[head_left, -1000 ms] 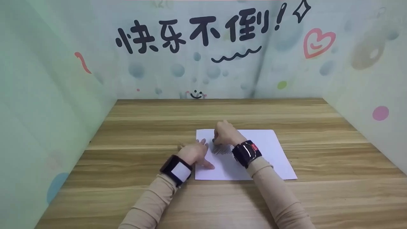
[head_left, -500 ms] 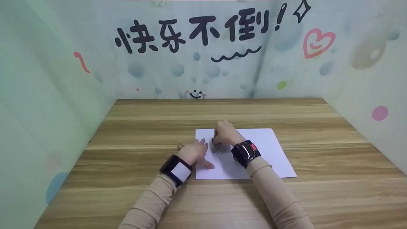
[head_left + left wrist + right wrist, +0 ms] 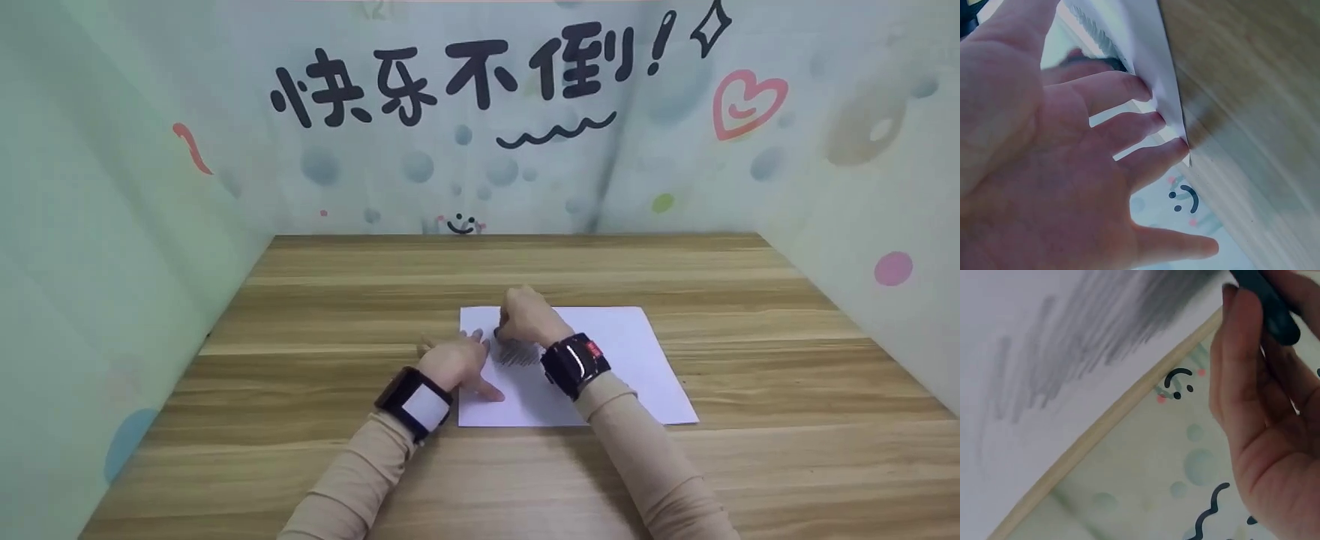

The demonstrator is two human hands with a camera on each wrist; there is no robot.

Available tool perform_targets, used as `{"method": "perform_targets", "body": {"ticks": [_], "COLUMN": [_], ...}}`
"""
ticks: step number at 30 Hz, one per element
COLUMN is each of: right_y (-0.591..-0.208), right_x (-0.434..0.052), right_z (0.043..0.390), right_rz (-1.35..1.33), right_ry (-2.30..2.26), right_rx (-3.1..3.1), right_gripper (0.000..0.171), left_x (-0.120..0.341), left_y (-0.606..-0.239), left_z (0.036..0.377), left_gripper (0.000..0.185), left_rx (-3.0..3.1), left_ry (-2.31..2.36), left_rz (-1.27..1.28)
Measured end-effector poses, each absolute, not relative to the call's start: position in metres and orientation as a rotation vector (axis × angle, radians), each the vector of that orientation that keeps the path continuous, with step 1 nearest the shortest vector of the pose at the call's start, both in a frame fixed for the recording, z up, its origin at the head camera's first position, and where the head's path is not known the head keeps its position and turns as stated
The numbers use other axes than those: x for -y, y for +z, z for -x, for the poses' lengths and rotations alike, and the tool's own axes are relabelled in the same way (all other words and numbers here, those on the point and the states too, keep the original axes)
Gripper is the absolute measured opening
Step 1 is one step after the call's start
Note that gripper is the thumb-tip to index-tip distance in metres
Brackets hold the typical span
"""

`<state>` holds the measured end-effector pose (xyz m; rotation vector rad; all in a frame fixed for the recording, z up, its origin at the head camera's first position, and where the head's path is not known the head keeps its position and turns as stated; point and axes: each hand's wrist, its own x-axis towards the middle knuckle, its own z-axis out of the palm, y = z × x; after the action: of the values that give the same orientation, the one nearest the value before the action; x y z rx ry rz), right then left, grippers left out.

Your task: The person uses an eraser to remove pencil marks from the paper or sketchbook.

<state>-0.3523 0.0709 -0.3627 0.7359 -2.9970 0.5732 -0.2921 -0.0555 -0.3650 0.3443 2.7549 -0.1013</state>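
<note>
A white sheet of paper lies on the wooden table, with a patch of dark grey strokes on its left half. My right hand pinches a short, dark, round-ended crayon between thumb and fingers, at the upper end of the strokes. The crayon's drawing tip falls outside the right wrist view. My left hand is spread over the paper's left edge. Its fingers are straight and apart, with several fingertips on the sheet and the little finger beyond it. The strokes look streaky close up.
The bare wooden tabletop surrounds the sheet. Behind it stands a pale printed curtain with dark lettering, and similar curtains close off both sides. A dark strap with a device sits on each wrist.
My right hand has shifted slightly to the left across the paper with the crayon in it. The left hand has stayed in place on the sheet's edge.
</note>
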Motion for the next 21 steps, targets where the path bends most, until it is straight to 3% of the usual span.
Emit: {"method": "perform_targets", "body": {"ticks": [21], "right_y": [-0.359], "right_x": [-0.068], "right_z": [0.347], "right_rz": [-0.925], "right_ry": [0.454], "right_rx": [3.152], "right_gripper": [0.009], "left_x": [0.067], "left_y": [-0.364], "left_z": [0.296], "left_gripper": [0.092], "left_rx": [-2.732], "left_ry": [0.058], "left_rz": [-0.468]}}
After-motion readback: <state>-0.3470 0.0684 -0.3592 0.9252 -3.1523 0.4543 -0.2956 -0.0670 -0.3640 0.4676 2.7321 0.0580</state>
